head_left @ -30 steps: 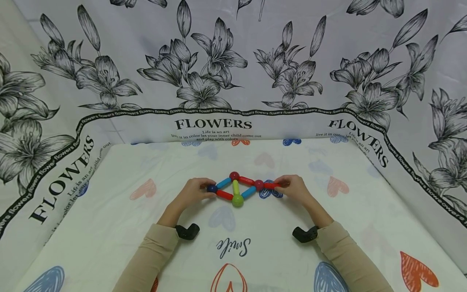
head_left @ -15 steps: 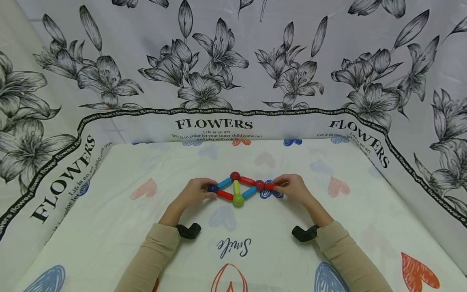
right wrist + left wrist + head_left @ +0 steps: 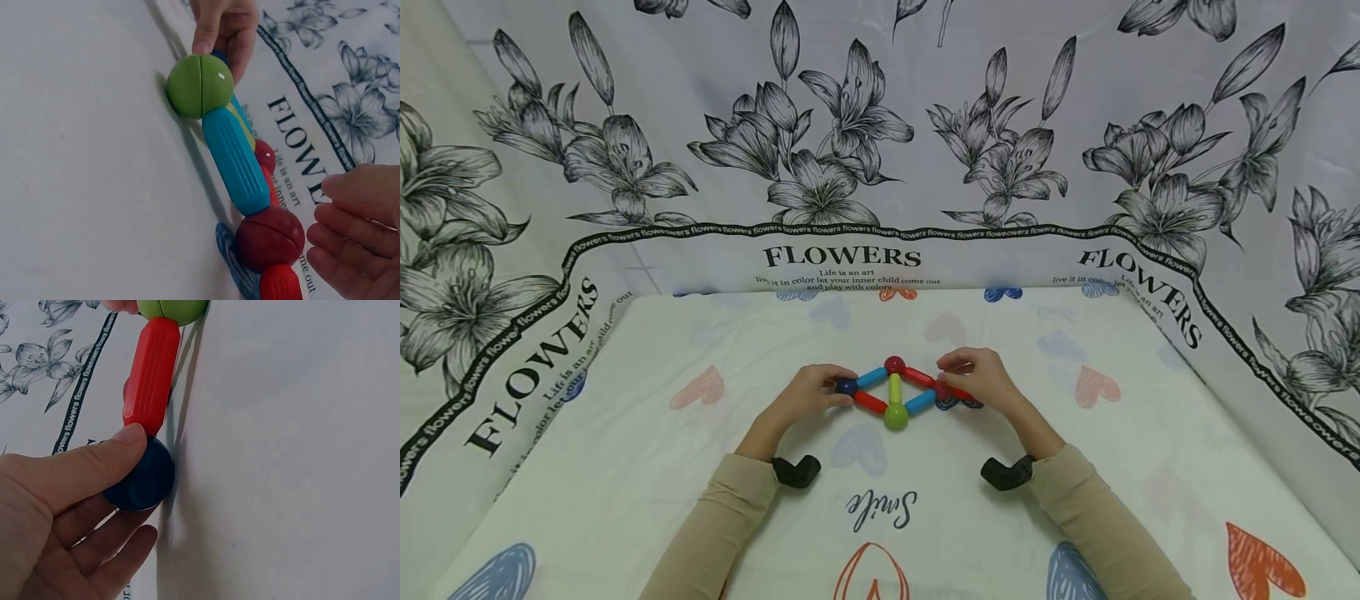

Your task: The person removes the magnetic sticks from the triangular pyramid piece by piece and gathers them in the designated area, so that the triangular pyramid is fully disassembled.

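Observation:
A flat frame of coloured magnetic rods and balls lies on the cloth, shaped as two joined triangles. My left hand (image 3: 808, 392) grips its dark blue ball (image 3: 147, 478) at the left corner, thumb on the near side. From there a red rod (image 3: 152, 372) runs to the green ball (image 3: 200, 86) and a light blue rod (image 3: 872, 378) to the far red ball (image 3: 894, 365). A yellow-green rod (image 3: 895, 388) crosses between those two balls. Another light blue rod (image 3: 235, 160) meets the right red ball (image 3: 270, 239), where an extra red rod (image 3: 281, 285) sticks out. My right hand (image 3: 359, 231) hovers beside this ball, fingers extended, holding nothing.
A white cloth (image 3: 760, 533) printed with hearts and the word "Smile" covers the table. Flower-printed curtains (image 3: 737, 192) rise at the back and both sides. Each wrist carries a black camera mount, the left mount (image 3: 797, 472) and the right mount (image 3: 1007, 473).
My right hand has let go of the outer red rod and shifted left, over to the right red ball. The frame and my left hand have slid slightly to the right.

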Motion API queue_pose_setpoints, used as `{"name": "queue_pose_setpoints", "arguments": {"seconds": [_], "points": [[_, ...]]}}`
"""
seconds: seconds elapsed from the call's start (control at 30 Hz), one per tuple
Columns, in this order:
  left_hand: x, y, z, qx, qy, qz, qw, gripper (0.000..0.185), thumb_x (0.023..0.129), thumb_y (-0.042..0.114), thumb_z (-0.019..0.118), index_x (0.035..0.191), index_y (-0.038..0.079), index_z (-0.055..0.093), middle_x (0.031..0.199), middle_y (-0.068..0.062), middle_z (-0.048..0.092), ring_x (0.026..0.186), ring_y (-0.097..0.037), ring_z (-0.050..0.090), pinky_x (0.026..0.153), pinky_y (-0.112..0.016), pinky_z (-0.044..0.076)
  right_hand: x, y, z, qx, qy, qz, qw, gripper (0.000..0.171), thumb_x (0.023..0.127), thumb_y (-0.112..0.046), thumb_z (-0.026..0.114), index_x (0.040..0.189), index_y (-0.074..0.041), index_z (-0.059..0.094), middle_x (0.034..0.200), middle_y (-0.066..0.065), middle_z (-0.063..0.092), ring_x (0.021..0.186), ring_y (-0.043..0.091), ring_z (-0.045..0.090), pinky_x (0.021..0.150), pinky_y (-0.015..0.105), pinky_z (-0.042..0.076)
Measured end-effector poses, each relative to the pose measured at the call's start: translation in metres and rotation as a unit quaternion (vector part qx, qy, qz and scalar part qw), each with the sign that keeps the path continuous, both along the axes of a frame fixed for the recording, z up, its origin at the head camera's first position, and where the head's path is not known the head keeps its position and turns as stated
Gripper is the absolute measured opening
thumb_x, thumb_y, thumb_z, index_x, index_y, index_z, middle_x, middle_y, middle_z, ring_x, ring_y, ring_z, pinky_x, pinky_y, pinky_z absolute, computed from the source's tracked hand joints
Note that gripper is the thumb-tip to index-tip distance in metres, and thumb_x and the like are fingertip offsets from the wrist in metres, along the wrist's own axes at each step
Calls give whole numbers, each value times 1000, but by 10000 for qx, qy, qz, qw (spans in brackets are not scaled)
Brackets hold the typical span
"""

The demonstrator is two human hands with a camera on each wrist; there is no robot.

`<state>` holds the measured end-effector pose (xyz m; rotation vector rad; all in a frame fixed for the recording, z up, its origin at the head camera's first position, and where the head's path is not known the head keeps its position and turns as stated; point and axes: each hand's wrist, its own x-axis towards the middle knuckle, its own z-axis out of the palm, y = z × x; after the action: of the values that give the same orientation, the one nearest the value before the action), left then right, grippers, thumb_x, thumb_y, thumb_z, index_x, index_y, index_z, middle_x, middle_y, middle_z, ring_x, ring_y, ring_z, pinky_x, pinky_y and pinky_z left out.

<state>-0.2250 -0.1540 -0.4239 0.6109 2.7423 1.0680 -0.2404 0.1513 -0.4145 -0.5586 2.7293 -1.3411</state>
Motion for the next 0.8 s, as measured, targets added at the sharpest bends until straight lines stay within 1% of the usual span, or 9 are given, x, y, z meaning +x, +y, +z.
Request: {"name": "queue_pose_setpoints", "arguments": {"seconds": [0.17, 0.43, 0.67, 0.8], "points": [[1, 1, 2, 8, -105, 68, 9999, 37, 85, 10, 72, 120, 2, 65, 123, -19, 66, 113, -34, 64, 100, -45, 53, -5, -14, 5, -61, 71, 239, 9997, 24, 87, -11, 69, 108, 1, 69, 107, 18, 72, 101, 30, 68, 92, 41, 58], [0, 0, 0, -11, -241, 197, 9995, 39, 85, 12, 72, 122, 4, 64, 125, -18, 66, 113, -32, 64, 101, -45, 52, -14, -39, 9, -58, 223, 900, 9957, 26, 87, -16, 70, 110, -2, 70, 108, 15, 73, 104, 28, 67, 95, 41, 56], [0, -3, -2, 122, -145, 144, 9997, 40, 84, 12, 74, 121, 1, 64, 124, -20, 66, 112, -34, 65, 99, -45, 53, -23, -56, 11, -191, 329, 1383, 9897, 28, 86, -13, 71, 110, 1, 69, 106, 16, 74, 101, 28, 69, 94, 40, 57], [-1, -4, -3, 118, -84, 131, 9998, 41, 83, 13, 74, 121, 0, 64, 123, -20, 66, 111, -34, 66, 98, -45, 53, -28, -65, 12, -112, 404, 1581, 9865, 28, 86, -12, 71, 110, 3, 69, 107, 19, 73, 100, 29, 70, 95, 40, 56]]}}
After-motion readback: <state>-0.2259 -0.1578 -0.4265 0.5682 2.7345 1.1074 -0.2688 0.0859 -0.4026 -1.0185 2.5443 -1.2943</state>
